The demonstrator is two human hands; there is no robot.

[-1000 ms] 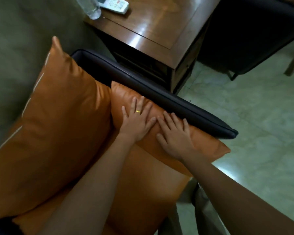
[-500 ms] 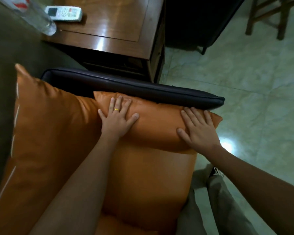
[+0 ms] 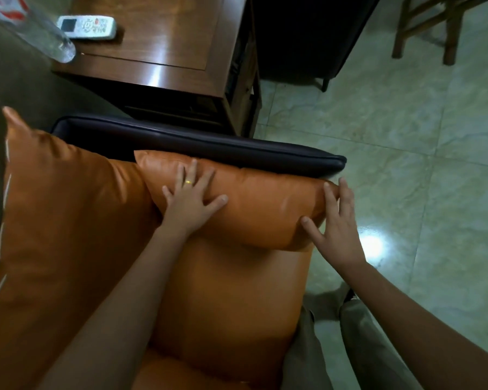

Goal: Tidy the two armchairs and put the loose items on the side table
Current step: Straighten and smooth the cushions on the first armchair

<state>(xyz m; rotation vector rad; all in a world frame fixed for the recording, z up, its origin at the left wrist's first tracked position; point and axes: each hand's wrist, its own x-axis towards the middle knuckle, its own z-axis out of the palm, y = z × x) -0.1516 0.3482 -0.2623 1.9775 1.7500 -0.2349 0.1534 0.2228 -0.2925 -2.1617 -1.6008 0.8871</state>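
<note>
A small orange leather cushion [image 3: 259, 204] lies along the dark armrest [image 3: 197, 144] of the armchair, above the orange seat [image 3: 231, 299]. My left hand [image 3: 190, 201], with a gold ring, presses flat on the cushion's left part, fingers spread. At the cushion's right end my right hand [image 3: 335, 220] touches it with straight fingers. A large orange back cushion [image 3: 62, 220] leans at the left. Beyond the armrest stands the wooden side table [image 3: 169, 43] with a white remote control [image 3: 88, 27] and a clear plastic bottle [image 3: 40, 32] on it.
A second dark armchair [image 3: 307, 35] stands right of the side table. A wooden chair's legs [image 3: 423, 32] show at the top right. Pale tiled floor [image 3: 406, 142] fills the right side. My trouser legs [image 3: 358, 347] are at the seat's front edge.
My hands have moved apart along the small cushion: the right one slid to its right end. The view has swung, bringing the side table's top further into sight.
</note>
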